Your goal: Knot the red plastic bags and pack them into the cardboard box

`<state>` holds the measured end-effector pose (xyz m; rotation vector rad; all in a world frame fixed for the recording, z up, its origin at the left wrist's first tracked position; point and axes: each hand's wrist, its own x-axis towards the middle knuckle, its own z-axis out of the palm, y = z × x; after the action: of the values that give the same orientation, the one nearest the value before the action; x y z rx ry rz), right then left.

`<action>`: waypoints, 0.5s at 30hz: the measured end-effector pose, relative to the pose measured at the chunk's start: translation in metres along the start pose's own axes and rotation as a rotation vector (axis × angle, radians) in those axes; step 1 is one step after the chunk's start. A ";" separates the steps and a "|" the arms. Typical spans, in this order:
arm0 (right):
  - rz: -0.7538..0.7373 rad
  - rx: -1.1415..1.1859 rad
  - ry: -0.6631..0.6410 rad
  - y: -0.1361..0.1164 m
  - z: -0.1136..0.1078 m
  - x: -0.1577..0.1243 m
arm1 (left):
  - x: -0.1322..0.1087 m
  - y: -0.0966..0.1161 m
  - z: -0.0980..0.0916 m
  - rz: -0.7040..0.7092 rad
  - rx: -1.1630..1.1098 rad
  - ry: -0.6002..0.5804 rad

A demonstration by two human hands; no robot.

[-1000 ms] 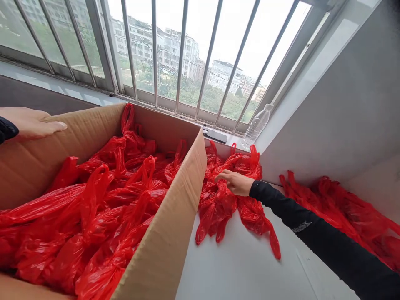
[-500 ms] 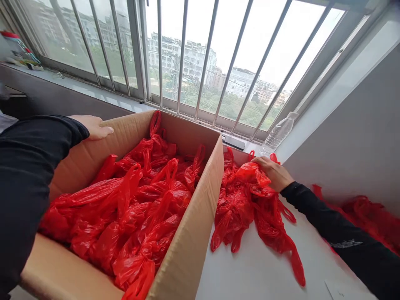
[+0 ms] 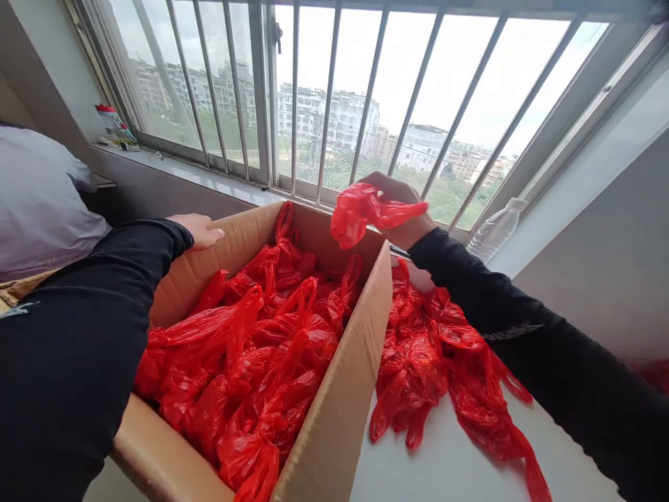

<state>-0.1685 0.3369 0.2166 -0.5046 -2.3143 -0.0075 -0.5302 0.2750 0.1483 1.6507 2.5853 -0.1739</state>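
A cardboard box (image 3: 334, 390) stands in front of me, filled with knotted red plastic bags (image 3: 235, 376). My left hand (image 3: 197, 231) grips the top edge of its left wall; the fingers inside the grip are partly hidden. Above the far right corner, my right hand (image 3: 401, 206) is closed around a small red plastic bag (image 3: 352, 216) that hangs over the box's rim. Outside the right wall, more red plastic bags (image 3: 412, 369) lie in a heap on the white tabletop (image 3: 433, 467), below my right forearm.
A barred window (image 3: 355, 104) runs behind the box. On its sill are a clear plastic bottle (image 3: 499, 229) at the right and a red-lidded jar (image 3: 111, 120) at the left. Another person in a light shirt (image 3: 42, 202) is at the far left.
My right hand has lifted a red plastic bag from the heap beside the box and carried it up and left to the rim. The left hand stays on the box edge. The view has shifted left.
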 end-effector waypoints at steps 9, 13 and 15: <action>0.078 -0.142 -0.116 0.014 0.001 -0.027 | 0.013 -0.002 -0.001 0.009 -0.041 -0.002; 0.430 -0.361 -0.224 0.060 -0.010 -0.095 | 0.031 -0.013 0.003 0.021 -0.131 -0.036; 0.487 -0.401 -0.330 0.083 0.000 -0.123 | 0.041 -0.021 0.008 0.056 -0.178 0.020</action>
<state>-0.0602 0.3700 0.1209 -1.3504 -2.4488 -0.1671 -0.5667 0.3022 0.1367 1.6665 2.4822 0.0737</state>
